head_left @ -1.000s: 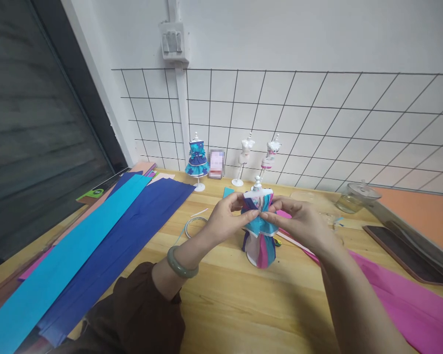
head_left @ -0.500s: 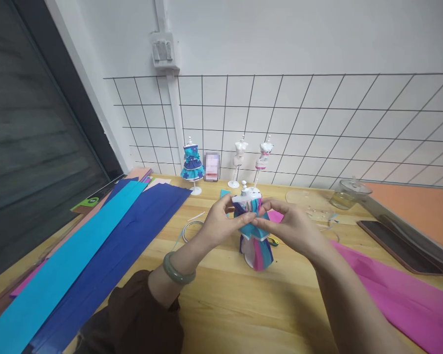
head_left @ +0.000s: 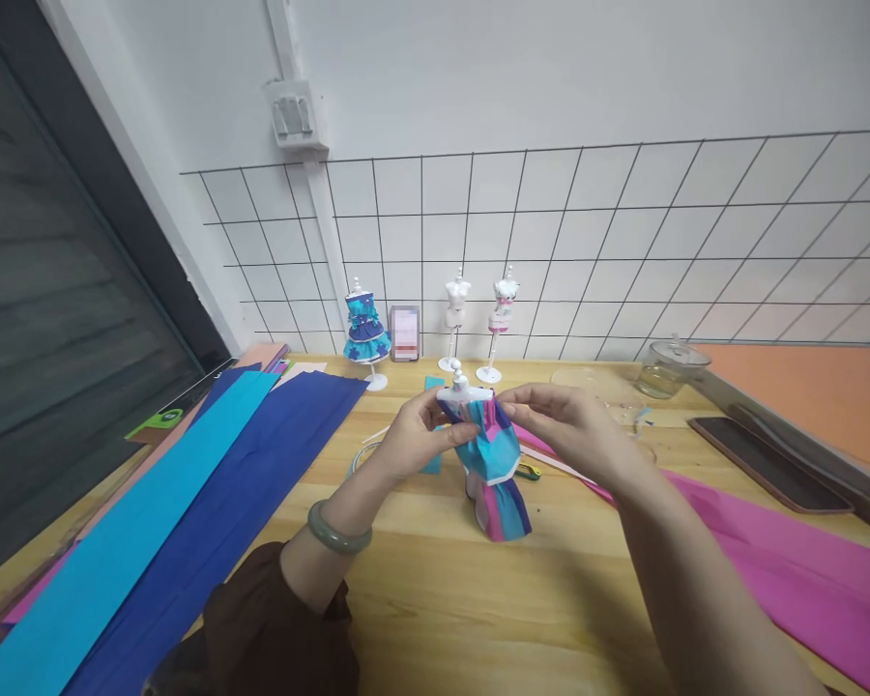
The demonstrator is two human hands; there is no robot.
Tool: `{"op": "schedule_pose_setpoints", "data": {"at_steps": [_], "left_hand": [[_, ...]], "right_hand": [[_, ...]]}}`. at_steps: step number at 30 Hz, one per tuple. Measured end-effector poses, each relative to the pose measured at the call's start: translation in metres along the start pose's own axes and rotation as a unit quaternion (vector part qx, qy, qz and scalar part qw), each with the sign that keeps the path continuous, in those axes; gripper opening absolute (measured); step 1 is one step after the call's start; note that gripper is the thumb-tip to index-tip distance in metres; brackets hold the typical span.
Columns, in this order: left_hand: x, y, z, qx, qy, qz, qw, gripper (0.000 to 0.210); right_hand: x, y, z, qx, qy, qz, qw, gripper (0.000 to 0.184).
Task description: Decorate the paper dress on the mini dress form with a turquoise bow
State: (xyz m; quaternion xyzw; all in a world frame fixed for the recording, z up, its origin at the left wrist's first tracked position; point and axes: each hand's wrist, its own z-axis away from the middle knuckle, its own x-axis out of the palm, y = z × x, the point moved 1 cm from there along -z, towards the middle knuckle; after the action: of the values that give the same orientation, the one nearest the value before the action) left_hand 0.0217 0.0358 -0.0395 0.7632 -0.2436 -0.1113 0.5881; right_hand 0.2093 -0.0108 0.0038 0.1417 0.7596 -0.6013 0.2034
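Observation:
A small white mannequin [head_left: 459, 381] stands in front of me in a paper dress [head_left: 494, 454] of blue, turquoise, pink and white. The dress has a pleated top, a turquoise flounce edged in white and a striped skirt below. My left hand [head_left: 424, 435] grips the dressed mannequin from the left, thumb across its front and the other fingers partly hidden behind it. With thumb and fingertips closed together, my right hand [head_left: 569, 420] pinches at the upper right edge of the dress.
Three more mannequins line the wall: one in a blue ruffled dress [head_left: 366, 329], a white one [head_left: 456, 304] and a patterned one [head_left: 504, 307]. Blue paper [head_left: 261, 464] lies left, pink paper [head_left: 783, 570] right. A yellow cutter [head_left: 528, 471], phone [head_left: 768, 464] and glass pot [head_left: 667, 367] are also there.
My view has shifted slightly. The mannequin has turned a little, and my right hand has moved from the front of the dress to its upper right edge. My left hand keeps its hold.

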Motion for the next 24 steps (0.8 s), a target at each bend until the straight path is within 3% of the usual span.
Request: {"op": "schedule_pose_setpoints", "data": {"at_steps": [16,21,24], "left_hand": [[-0.006,-0.003,-0.001,-0.014,-0.017,0.039,0.999,0.033],[-0.01,-0.007,-0.004,0.03,0.044,0.037,0.998,0.046],[-0.011,-0.01,-0.006,0.031,0.067,0.03,0.997,0.042]], "right_hand": [[0.003,-0.001,0.003,0.013,-0.048,-0.025,0.998,0.029],[0.007,-0.005,0.002,0.007,-0.039,0.015,0.999,0.031],[0.01,-0.009,0.003,0.013,-0.034,0.039,0.999,0.034]]}}
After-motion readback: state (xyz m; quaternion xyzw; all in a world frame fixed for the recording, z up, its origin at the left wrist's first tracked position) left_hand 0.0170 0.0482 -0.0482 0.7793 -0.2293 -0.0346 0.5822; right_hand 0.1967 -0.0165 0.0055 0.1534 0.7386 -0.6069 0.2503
